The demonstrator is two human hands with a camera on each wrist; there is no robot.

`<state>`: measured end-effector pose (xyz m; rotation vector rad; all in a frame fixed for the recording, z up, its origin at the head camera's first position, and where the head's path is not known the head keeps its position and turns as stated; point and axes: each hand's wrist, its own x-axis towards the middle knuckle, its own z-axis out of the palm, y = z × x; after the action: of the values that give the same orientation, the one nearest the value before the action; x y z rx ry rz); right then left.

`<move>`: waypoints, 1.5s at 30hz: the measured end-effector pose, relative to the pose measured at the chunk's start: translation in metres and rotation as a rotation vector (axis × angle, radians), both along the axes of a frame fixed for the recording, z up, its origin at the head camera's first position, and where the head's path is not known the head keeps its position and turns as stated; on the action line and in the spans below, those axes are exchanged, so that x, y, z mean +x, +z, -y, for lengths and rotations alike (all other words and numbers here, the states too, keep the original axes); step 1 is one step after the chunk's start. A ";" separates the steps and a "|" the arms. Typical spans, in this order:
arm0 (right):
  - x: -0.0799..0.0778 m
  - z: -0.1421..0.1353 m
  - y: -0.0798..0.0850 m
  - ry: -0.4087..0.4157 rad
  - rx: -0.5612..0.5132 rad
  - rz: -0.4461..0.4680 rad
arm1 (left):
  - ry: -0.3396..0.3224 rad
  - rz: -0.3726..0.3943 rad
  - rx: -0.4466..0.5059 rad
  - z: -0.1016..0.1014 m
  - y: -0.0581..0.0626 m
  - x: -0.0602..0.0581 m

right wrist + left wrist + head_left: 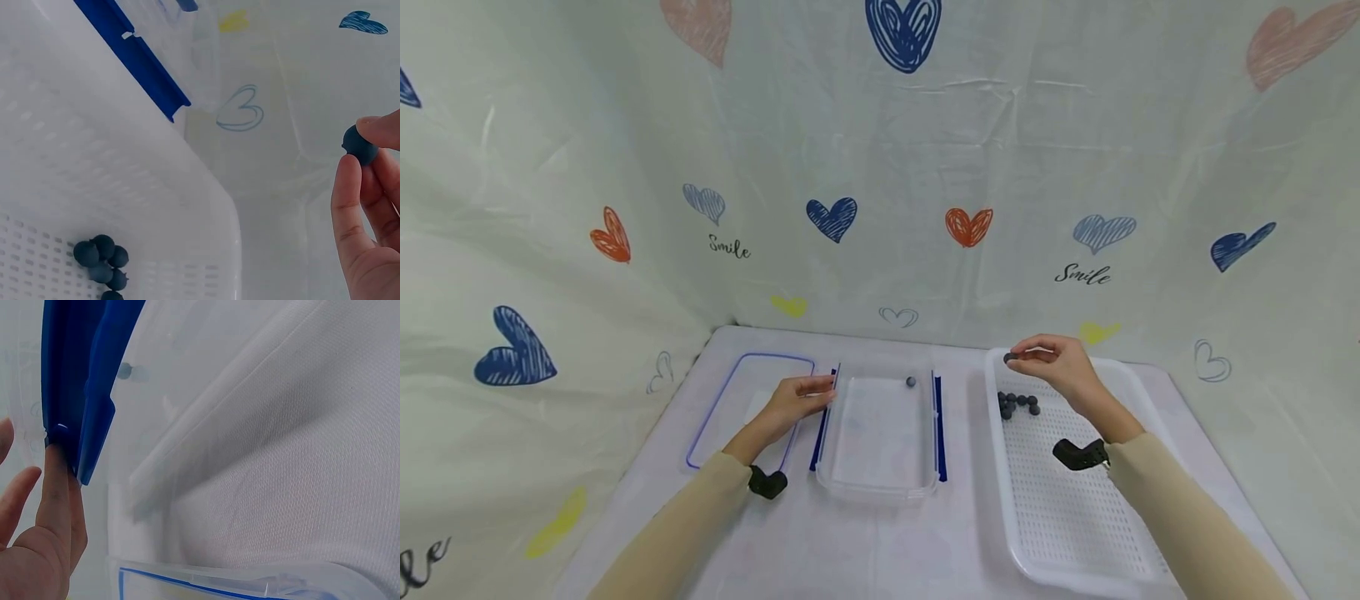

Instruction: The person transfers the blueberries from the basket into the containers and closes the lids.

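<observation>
- The head view sets out the whole bench (880, 550): a clear lid with a blue seal (730, 417) at left, a clear storage container (876, 487) in the middle, a white perforated basket (1060, 517) at right.
- The right hand (1054, 364) is raised at the basket's far left corner, its grip pinching a blueberry (1009, 357) between thumb and fingertips.
- Only the right wrist view shows the small pointed nub on that held blueberry, clearly off the basket wall.
- In the basket, loose blueberries (1022, 400) cluster toward the far left; the right wrist view brings up their individual shapes but cuts off part of the group.
- One single blueberry (911, 382) lies inside the container, far and right of its centre; the left wrist view makes it only a dim spot through clear plastic.
- The left hand (797, 404) has its grip spread, fingers against the container's left blue latch (94, 381). The left wrist view shows the fingertips partly hidden by that flap, which the head view cannot resolve.
</observation>
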<state>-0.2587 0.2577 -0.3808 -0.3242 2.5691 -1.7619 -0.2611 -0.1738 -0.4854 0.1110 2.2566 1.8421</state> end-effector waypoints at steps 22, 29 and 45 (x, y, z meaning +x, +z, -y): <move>-0.014 0.044 0.001 0.082 -0.058 0.016 | -0.006 -0.014 -0.013 -0.001 0.002 -0.001; -0.020 0.060 -0.002 0.115 -0.056 0.004 | -0.012 -0.018 0.000 0.000 0.000 -0.003; -0.021 0.091 -0.008 0.216 -0.077 0.043 | 0.000 0.004 -0.006 -0.001 -0.001 0.001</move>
<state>-0.2801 0.1664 -0.3886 -0.5360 2.3398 -1.7718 -0.2602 -0.1726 -0.4861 0.1067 2.2598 1.8336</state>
